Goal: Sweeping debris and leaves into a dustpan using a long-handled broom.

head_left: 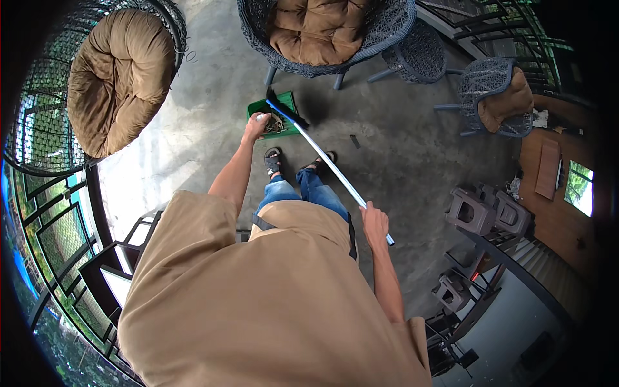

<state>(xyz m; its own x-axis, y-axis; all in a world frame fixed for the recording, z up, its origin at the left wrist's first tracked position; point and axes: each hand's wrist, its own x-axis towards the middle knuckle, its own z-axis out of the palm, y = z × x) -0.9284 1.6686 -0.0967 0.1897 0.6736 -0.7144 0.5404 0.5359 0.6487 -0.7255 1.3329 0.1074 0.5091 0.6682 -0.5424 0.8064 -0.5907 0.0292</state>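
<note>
My right hand (375, 224) is closed round the silver pole of a broom (332, 166), near its top end. The pole slants up and left to a blue head with dark bristles, which lies across a green dustpan (285, 98). Some pale and dark litter (275, 122) shows inside the pan. At the pan's left side my left hand (256, 125) is closed on what looks like its handle, whose pale end shows by the fingers. My palm and the pan's left edge hide how the handle joins.
Just beyond the dustpan stands a grey woven chair (380, 40) with a brown cushion. A hanging basket seat (171, 90) is at the left. Right are a woven stool (418, 55), a smaller chair (474, 87) and plastic stools (474, 208). A dark scrap (355, 141) lies on the concrete floor (412, 151).
</note>
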